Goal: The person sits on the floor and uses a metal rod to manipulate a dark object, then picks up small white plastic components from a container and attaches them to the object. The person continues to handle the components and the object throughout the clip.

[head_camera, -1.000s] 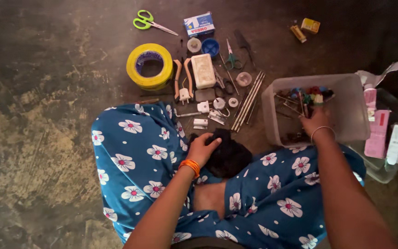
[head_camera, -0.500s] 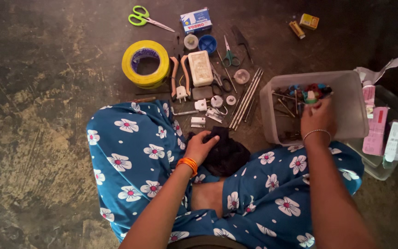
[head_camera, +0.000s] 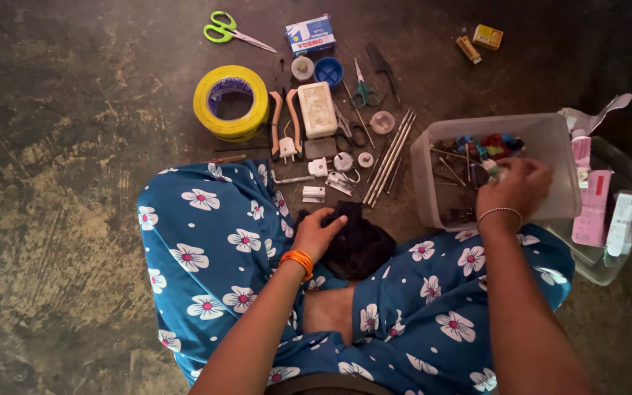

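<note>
I sit cross-legged on a dark floor in a blue flowered garment. My left hand [head_camera: 317, 232], with an orange bangle at the wrist, is closed on a black cloth [head_camera: 360, 245] that lies in my lap. My right hand [head_camera: 515, 186], with a thin silver bangle, is inside a clear plastic box [head_camera: 550, 143] among small screws, tools and coloured bits; its fingers pinch a small pale item at the fingertips, too small to make out.
On the floor ahead lie a yellow tape roll [head_camera: 231, 102], green scissors [head_camera: 227, 28], a small blue-and-white box [head_camera: 310, 34], a white rectangular block [head_camera: 317, 110], pliers [head_camera: 284, 121], metal rods [head_camera: 389, 157] and small white fittings. The box lid [head_camera: 623, 219] at right holds pink and white packets.
My right hand has moved further into the plastic box and closed its fingertips on a small item. The left hand stays on the black cloth.
</note>
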